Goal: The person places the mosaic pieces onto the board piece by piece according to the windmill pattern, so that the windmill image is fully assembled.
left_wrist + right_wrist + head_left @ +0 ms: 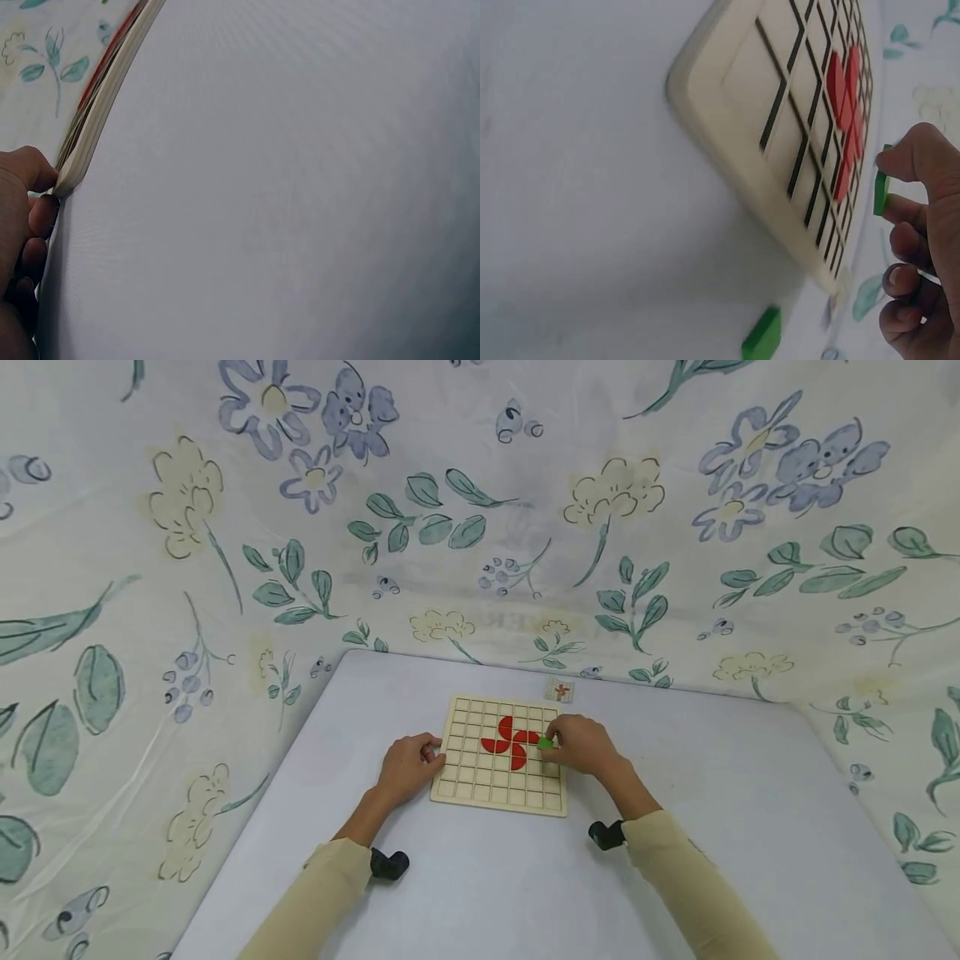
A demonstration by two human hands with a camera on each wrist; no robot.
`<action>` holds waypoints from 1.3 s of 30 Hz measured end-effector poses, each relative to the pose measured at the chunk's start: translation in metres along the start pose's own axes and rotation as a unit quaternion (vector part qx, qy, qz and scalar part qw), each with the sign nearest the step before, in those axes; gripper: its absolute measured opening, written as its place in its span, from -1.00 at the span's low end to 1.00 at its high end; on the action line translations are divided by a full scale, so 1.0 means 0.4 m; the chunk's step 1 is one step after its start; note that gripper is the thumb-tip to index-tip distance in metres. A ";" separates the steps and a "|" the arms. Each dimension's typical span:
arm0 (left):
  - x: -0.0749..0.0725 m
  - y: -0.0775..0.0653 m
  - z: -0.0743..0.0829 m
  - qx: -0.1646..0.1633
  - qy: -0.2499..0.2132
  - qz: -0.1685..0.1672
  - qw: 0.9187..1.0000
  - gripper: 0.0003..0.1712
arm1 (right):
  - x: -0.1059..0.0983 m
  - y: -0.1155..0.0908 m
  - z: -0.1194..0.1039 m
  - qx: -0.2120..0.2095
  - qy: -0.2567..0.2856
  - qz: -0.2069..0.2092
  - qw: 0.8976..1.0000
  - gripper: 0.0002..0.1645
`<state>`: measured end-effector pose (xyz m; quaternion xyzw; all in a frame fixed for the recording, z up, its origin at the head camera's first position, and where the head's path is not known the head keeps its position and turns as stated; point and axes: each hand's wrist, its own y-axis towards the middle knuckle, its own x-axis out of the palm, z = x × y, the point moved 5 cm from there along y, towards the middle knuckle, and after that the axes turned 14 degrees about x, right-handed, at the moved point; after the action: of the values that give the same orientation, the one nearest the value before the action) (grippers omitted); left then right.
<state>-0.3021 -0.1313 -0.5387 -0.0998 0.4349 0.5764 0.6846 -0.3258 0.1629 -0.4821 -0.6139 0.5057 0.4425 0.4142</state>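
A square wooden grid board (468,787) lies on the table, with red curved pieces (495,746) in a pinwheel shape near its middle. My left hand (408,767) holds the board's left edge between thumb and fingers; the left wrist view shows the thumb tip right at the board's rim. Over the right side of the board, my right hand (581,743) pinches a small green piece (882,193) between thumb and index finger, close to the rightmost red piece. A second green piece (762,334) lies on the table beside the board, hidden in the head view.
Behind the board's far edge lies a small card (560,690) printed with a red pinwheel on a grid. The white table (480,885) reaches back to a floral cloth (465,568) that hangs behind and at both sides.
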 end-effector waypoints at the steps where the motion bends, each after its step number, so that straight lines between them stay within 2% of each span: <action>1: 0.000 0.000 0.000 -0.001 -0.001 -0.001 1.000 -0.69 | 0.002 -0.001 -0.015 -0.007 0.000 -0.002 1.000 -0.63; 8: 0.003 0.004 -0.003 0.000 0.007 0.000 1.000 -0.69 | 0.031 0.002 -0.090 -0.042 0.001 -0.007 0.999 -0.68; 14: 0.001 0.004 -0.001 0.002 0.001 0.002 1.000 -0.69 | 0.049 0.000 -0.144 -0.089 -0.039 -0.004 0.995 -0.68; 18: 0.003 0.002 -0.001 -0.003 0.005 -0.001 1.000 -0.69 | 0.061 0.001 -0.168 -0.092 -0.043 -0.030 0.994 -0.72; 21: 0.004 0.000 0.000 -0.004 0.006 -0.001 1.000 -0.69 | 0.075 0.003 -0.173 -0.088 -0.047 -0.047 0.994 -0.78; 25: 0.005 0.000 0.001 -0.002 0.004 0.002 1.000 -0.70 | 0.086 0.003 -0.171 -0.088 -0.055 -0.046 0.994 -0.83; 39: 0.004 0.003 -0.004 0.006 0.004 0.008 1.000 -0.70 | 0.070 -0.005 -0.158 -0.090 -0.046 -0.026 0.995 -0.69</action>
<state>-0.3041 -0.1308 -0.5405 -0.0943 0.4417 0.5787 0.6791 -0.3134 0.0954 -0.4924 -0.6407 0.4282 0.5027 0.3917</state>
